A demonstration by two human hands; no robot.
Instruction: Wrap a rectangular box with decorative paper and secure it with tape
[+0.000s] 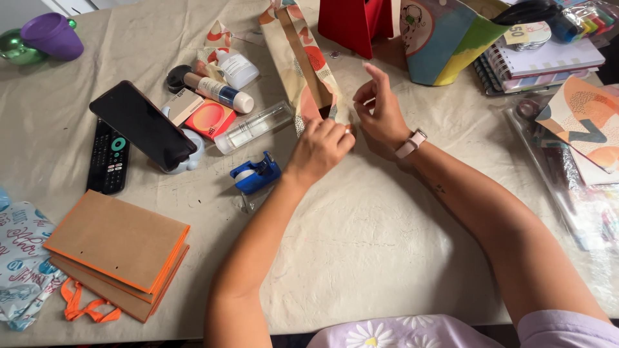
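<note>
Patterned paper in cream, orange and brown, folded into a long narrow bag (303,61), lay on the cloth-covered bench (361,238) as a person worked its near end. The left hand (320,148) was pinched shut on the lower edge; the right hand (377,106) touched it alongside, fingers loosely spread. A blue tape dispenser (256,174) sat just beside the left wrist. The end fold looked pressed but apparently not yet taped. Finished kraft bags (119,251) lay stacked well apart.
</note>
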